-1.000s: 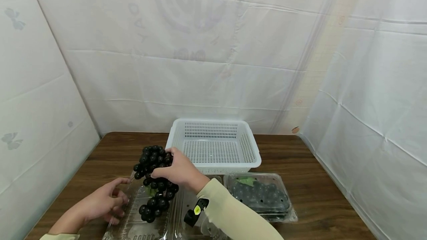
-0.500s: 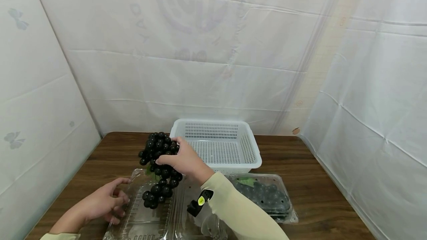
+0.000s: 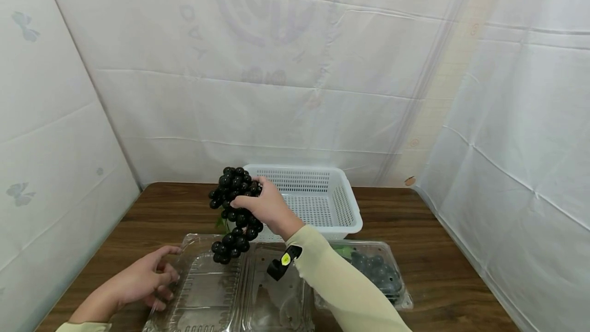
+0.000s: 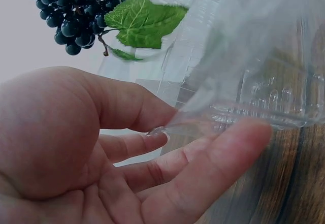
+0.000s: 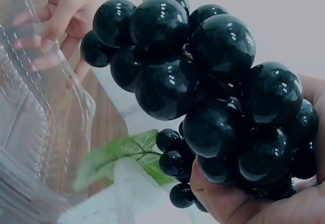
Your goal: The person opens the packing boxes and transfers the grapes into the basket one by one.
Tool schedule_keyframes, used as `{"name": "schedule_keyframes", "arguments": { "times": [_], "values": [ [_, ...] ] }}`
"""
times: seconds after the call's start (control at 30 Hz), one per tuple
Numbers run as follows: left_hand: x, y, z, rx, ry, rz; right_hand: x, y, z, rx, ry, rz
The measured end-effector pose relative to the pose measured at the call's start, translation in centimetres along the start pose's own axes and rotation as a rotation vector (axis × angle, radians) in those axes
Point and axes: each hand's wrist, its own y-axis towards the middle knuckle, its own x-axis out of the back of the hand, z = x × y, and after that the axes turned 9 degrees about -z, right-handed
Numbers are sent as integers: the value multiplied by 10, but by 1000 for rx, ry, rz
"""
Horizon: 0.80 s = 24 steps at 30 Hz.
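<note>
My right hand (image 3: 272,209) holds a bunch of dark grapes (image 3: 235,186) up in the air, in front of the white basket's left side. The right wrist view shows the fingers curled under the glossy grapes (image 5: 218,127). A green leaf (image 4: 144,21) hangs from the stem. Below lies an open clear plastic clamshell container (image 3: 207,283), its two halves side by side with nothing in them. At its left edge is my left hand (image 3: 143,278); the left wrist view shows thumb and fingers (image 4: 137,107) pinching the thin rim.
Behind the clamshell stands a white perforated basket (image 3: 348,204), with no contents visible. A closed clear box of dark grapes (image 3: 375,270) sits to the right, partly behind the right sleeve (image 3: 343,281). White sheeting (image 3: 276,117) surrounds the wooden table (image 3: 442,270).
My right hand has lifted the grape bunch from over the clamshell's left half, up, forward and right towards the basket. The left hand has stayed at the rim.
</note>
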Motion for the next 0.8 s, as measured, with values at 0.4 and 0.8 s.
{"name": "schedule_keyframes", "arguments": {
  "times": [0.4,0.8],
  "values": [
    [-1,-1,-1,2,9,-6,11,18,-1,23,35,-50],
    [-2,-1,-2,6,11,-10,22,37,-9,-2,44,-96]
  ]
}}
